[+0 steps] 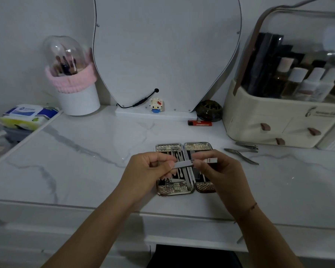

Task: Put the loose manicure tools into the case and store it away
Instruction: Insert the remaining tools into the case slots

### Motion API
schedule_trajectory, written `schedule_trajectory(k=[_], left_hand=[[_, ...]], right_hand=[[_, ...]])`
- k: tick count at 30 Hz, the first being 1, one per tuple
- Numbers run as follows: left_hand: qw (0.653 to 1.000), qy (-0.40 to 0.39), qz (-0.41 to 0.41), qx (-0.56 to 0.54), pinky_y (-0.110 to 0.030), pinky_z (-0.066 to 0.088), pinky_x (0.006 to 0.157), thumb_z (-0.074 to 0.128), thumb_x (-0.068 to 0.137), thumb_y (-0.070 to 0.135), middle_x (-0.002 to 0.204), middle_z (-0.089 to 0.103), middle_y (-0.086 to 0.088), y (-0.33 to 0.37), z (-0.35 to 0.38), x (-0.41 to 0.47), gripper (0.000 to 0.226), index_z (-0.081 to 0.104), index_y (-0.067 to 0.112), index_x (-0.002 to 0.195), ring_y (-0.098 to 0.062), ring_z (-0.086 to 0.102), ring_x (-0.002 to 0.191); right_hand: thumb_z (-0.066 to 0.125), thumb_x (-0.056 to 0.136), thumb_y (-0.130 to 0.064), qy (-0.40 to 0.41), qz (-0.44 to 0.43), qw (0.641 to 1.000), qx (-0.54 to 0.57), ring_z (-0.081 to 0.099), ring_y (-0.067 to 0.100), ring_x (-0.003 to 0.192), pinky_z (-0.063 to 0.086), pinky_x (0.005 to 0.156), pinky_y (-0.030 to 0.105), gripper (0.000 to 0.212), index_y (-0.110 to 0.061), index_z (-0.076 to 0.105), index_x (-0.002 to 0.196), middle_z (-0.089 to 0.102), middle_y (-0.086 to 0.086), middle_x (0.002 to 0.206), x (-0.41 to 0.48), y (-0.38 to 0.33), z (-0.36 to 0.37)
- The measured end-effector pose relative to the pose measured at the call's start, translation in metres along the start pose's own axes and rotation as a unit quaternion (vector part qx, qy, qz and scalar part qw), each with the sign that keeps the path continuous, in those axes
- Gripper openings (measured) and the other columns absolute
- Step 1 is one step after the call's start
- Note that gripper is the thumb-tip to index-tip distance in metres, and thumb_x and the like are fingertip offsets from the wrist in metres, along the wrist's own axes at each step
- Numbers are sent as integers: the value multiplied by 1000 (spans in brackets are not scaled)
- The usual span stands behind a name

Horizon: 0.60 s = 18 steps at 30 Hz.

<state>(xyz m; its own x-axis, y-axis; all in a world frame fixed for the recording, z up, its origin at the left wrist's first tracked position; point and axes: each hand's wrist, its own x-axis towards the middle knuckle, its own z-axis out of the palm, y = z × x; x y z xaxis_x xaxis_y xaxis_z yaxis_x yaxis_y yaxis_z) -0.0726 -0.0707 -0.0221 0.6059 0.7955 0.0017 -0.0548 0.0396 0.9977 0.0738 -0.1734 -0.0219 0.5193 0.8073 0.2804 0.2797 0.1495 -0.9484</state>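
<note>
The fingers (162,156) of the left hand (143,171) are curled and pinch the left end of a flat, narrow silver metal tool (184,164). The fingers (201,158) of the right hand (219,171) are curled round its right end. The tool lies level between the two hands, held just above the open silver manicure case with textured metal shells (174,190). A small pale piece with a red mark (212,161) shows at the right fingertips; what it is cannot be told.

The case lies spread flat in two halves on the white marble-patterned tabletop (85,161), near its front edge. Several steel tools sit in the left half's dark lining; the right half is largely hidden by the right hand.

To the right of the case, apart from it, two loose tools rest on the tabletop: a silver nail clipper (247,145) and, nearer the case, a long grey steel nipper (242,155). Beyond them, right of and behind the case, stands a cream plastic cosmetics organiser with brown drawer pulls (269,128). Behind the case lie a red lighter (199,123) and a small white block figure (156,105), at the foot of a curved mirror (166,55). Far left of the case and behind it stands a white brush holder with a pink fluffy band (75,89).
</note>
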Motion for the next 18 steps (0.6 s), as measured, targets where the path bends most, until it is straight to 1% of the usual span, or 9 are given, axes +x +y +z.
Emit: schedule_trajectory(k=[3, 5, 8, 9, 11, 13, 15, 16, 18], left_hand=[[1000, -21, -1, 14, -11, 49, 57, 63, 82, -4, 61, 71, -3, 0, -1, -2, 15, 72, 7, 85, -4, 64, 56], [999, -41, -12, 24, -12, 49, 57, 62, 83, -4, 62, 69, -4, -1, -4, -4, 15, 72, 6, 86, -5, 64, 58], [995, -85, -47, -1, -18, 50, 59, 61, 84, -3, 65, 65, -8, -4, -9, -5, 16, 73, 6, 85, -10, 62, 61], [995, -92, -43, 12, -22, 50, 60, 64, 84, 2, 68, 66, -9, -6, -11, -4, 14, 75, 10, 84, -13, 61, 63], [987, -75, 21, 141, -30, 51, 69, 72, 78, 26, 77, 71, -2, -13, -18, -2, 8, 76, 25, 85, -18, 64, 72], [958, -69, 80, 267, -27, 50, 83, 71, 65, 53, 95, 69, 15, -19, -28, -2, 24, 71, 46, 89, -8, 64, 89], [937, -96, 109, 317, -21, 41, 96, 66, 57, 71, 111, 58, 31, -22, -36, -4, 43, 65, 56, 97, 3, 54, 109], [933, -113, 110, 323, -20, 37, 99, 65, 55, 73, 117, 54, 34, -23, -38, -5, 48, 64, 55, 100, 5, 49, 115], [930, -138, 105, 323, -17, 35, 102, 70, 58, 66, 123, 50, 35, -26, -41, -7, 49, 64, 51, 104, 7, 46, 121]], right_hand=[[62, 76, -21, 0, -7, 1000, -12, 56, 5, 52, 47, 51, 11, 16, -9, 70, 84, 66, -3, 59, -1, -1, -1], [60, 81, -14, -18, 2, 1000, -13, 53, 2, 51, 44, 50, 10, 11, -9, 70, 81, 63, 0, 58, 0, -1, -2], [58, 78, -27, -53, 23, 998, -30, 55, 1, 53, 44, 52, 10, 19, -12, 71, 77, 65, 4, 61, -1, 0, -4], [57, 75, -32, -60, 27, 997, -44, 54, 2, 52, 44, 51, 11, 23, -14, 71, 77, 64, 3, 59, -2, 0, -4], [58, 77, -32, -63, 31, 994, -79, 52, 2, 50, 44, 50, 13, 22, -14, 71, 76, 63, 1, 57, -4, 1, -7], [59, 83, -21, -60, 34, 992, -105, 51, 4, 49, 45, 51, 15, 17, -10, 70, 78, 62, 2, 56, -5, 2, -14], [58, 84, -16, -56, 44, 992, -107, 50, 7, 49, 45, 50, 16, 15, -8, 69, 79, 61, 3, 56, -6, 3, -22], [58, 84, -15, -57, 47, 991, -110, 49, 7, 49, 45, 51, 16, 15, -8, 69, 79, 60, 3, 55, -6, 3, -25], [58, 85, -16, -68, 49, 989, -124, 49, 8, 49, 44, 51, 17, 15, -8, 69, 78, 59, 3, 56, -7, 3, -30]])
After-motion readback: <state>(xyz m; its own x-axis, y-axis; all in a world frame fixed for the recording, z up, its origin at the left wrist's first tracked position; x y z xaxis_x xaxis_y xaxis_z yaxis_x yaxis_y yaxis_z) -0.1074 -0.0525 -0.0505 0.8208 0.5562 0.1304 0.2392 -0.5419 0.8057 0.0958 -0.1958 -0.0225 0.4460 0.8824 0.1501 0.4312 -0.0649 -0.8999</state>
